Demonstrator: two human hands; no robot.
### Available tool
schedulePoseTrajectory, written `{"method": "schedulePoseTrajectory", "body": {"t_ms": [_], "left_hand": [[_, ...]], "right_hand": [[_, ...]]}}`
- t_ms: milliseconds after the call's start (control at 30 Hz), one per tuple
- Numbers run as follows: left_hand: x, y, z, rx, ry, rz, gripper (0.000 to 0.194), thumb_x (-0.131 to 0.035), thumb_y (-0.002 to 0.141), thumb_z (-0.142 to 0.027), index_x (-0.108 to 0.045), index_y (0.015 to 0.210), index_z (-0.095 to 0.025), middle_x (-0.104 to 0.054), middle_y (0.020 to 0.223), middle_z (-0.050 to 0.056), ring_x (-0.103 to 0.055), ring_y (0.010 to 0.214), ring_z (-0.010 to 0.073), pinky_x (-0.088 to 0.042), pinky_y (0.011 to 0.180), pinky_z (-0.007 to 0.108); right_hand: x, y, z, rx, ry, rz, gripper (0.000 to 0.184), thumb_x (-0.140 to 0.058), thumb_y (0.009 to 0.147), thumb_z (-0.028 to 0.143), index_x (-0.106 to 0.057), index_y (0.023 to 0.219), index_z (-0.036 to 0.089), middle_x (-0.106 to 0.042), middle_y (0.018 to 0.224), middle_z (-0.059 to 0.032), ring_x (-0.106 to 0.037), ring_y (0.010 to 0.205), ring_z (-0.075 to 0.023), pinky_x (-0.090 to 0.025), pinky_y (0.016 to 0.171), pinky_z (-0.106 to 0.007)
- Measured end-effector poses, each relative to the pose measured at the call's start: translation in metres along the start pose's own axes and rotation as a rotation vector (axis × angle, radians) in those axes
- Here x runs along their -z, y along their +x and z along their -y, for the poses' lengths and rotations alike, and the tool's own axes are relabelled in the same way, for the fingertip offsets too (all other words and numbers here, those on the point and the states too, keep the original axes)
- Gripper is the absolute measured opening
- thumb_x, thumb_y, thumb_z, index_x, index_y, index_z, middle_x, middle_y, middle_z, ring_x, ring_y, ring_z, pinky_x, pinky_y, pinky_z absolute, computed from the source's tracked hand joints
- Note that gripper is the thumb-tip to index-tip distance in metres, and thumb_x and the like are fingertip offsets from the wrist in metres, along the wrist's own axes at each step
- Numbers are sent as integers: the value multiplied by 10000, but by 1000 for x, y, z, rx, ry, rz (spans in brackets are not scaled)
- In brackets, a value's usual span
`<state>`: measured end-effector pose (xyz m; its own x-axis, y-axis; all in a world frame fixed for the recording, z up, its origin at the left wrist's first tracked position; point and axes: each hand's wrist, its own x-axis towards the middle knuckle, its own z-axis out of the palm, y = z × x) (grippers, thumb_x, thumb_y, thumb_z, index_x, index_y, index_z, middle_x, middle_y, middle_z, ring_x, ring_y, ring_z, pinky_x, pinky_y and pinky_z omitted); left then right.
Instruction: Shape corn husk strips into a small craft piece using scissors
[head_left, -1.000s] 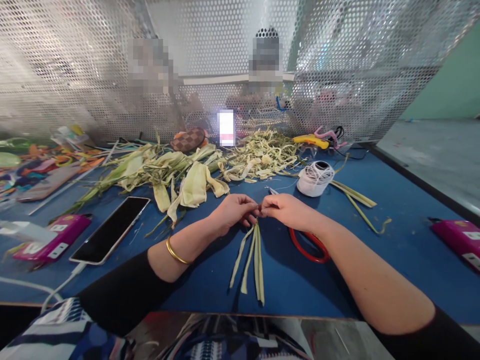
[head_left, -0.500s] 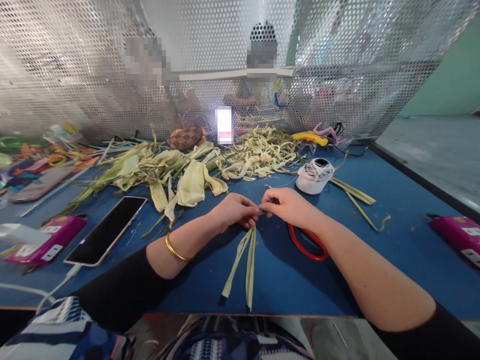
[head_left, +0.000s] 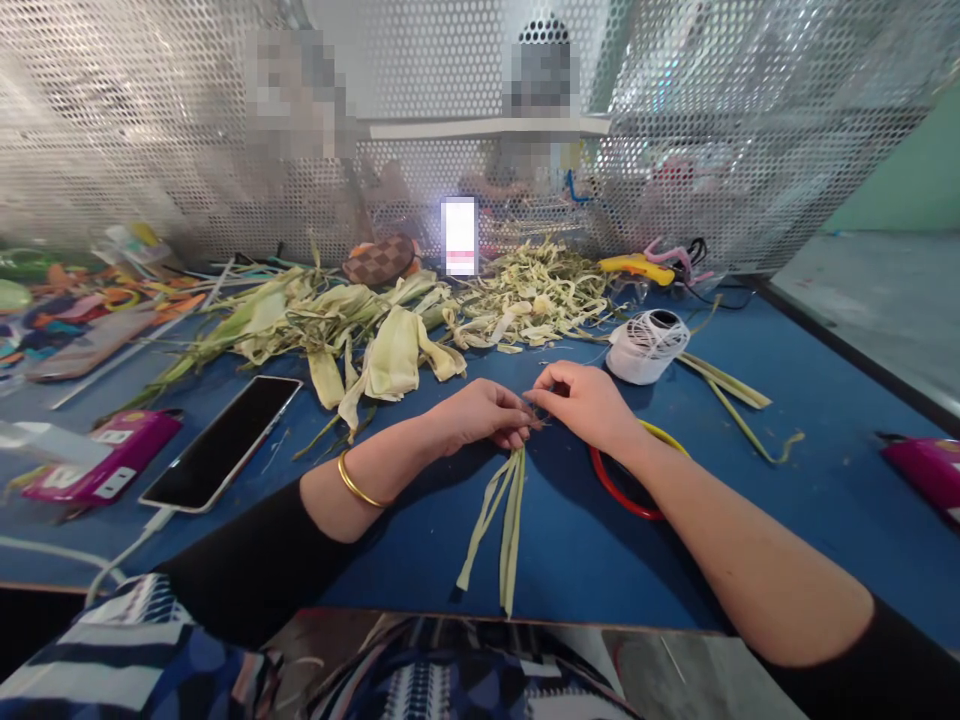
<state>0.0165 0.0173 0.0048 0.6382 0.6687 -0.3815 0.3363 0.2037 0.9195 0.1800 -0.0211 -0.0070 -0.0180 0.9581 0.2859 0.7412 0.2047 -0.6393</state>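
My left hand is closed in a pinch on a small bundle of pale green corn husk strips, whose ends hang down towards the table's front edge. A wispy brownish tuft sticks out at the top of the bundle, beside the left fingertips. Close on the right, my right hand has thumb and forefinger pinched together just above that tuft. Whatever lies between them is too small to make out. Under my right wrist is a red and yellow loop, partly hidden by the arm.
Behind my hands lie a heap of corn husks and a pile of shredded husk. A white thread spool stands at right, near loose strips. At left are a phone and a purple pack. Perforated metal screens the back.
The fingertips of my right hand have parted slightly from my left, so the brownish tuft now shows between them. The whole view has shifted a little.
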Motion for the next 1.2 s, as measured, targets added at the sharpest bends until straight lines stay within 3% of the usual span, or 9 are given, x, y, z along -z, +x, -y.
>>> {"method": "schedulePoseTrajectory", "body": {"t_ms": [200,400,467,600,700,867,1133,1200], "left_hand": [[-2,0,-1,-5,41,-15,144,-735,678,-214,-649,609,-120,-636,570,4,-580,518,77,-467,556,199],[-5,0,0,-24,35,-82,136,-666,729,-210,-644,625,-124,-613,565,-7,-533,472,65,-381,441,177],[-4,-1,-1,-18,23,-87,128,-658,732,-200,-640,630,-125,-609,568,-10,-521,466,57,-367,427,169],[-3,-2,-1,-14,1,-108,125,-626,748,-191,-630,640,-128,-614,581,-7,-516,466,52,-366,424,163],[-3,-2,0,-18,-12,-108,135,-630,746,-205,-625,636,-128,-610,579,-7,-511,465,51,-369,425,163],[-3,-1,1,-19,-19,-116,129,-645,740,-206,-624,641,-127,-614,579,-3,-512,469,54,-375,428,166],[-1,-2,-1,-23,-55,-143,46,-678,680,-138,-661,721,-130,-599,583,-18,-512,471,53,-364,411,161],[0,-2,0,-32,-54,-151,63,-694,659,-139,-656,709,-133,-593,581,-21,-509,475,52,-356,409,158]], "right_hand": [[-6,1,-3,3,6,4,152,-609,779,245,-622,639,187,-629,661,0,-530,595,-130,-382,585,-254],[18,1,1,12,-64,-127,226,-548,836,344,-657,722,182,-652,791,-49,-563,680,-162,-400,640,-288],[27,-2,6,20,-98,-21,252,-582,819,384,-651,677,187,-638,741,-34,-554,655,-157,-387,615,-280],[31,-5,11,50,-199,191,121,-684,752,335,-690,732,216,-632,771,-17,-561,678,-152,-373,609,-265],[25,-5,10,74,-310,225,52,-682,755,271,-707,738,228,-640,796,-26,-566,688,-158,-358,603,-267],[20,-4,8,83,-308,232,128,-612,800,229,-670,688,205,-629,748,-24,-546,641,-147,-340,575,-266],[24,-6,10,137,-104,305,118,-599,778,199,-612,662,204,-614,699,1,-568,659,-148,-404,639,-281],[22,-6,10,59,2,296,87,-576,794,211,-605,713,200,-625,684,-2,-597,641,-154,-432,621,-286]]}}
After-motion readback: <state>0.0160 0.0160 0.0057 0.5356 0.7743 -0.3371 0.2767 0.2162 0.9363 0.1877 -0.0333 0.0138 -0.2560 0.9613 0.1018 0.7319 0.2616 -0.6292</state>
